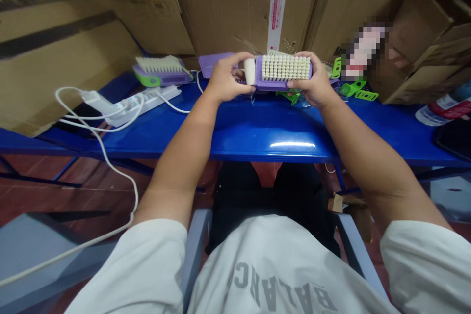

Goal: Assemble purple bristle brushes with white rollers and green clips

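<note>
Both my hands hold up a purple scrubbing brush (pixel 283 71) with dense white bristles facing upward, just above the blue table (pixel 257 127). My left hand (pixel 228 78) grips its left end, beside a white rounded piece (pixel 249 71) at that end. My right hand (pixel 311 78) wraps its right end. Below my right hand lies a green plastic part (pixel 290 97). To the left, a green-and-purple brush (pixel 158 72) with cream bristles rests on the table. A flat purple piece (pixel 215 65) lies behind my left hand.
Several green plastic parts (pixel 353 89) lie at the table's back right. A white power strip (pixel 147 100) and white cables (pixel 99 127) sit at the left. Cardboard boxes (pixel 250 14) line the back. A plastic bottle (pixel 443 108) and dark flat device (pixel 454 137) lie far right.
</note>
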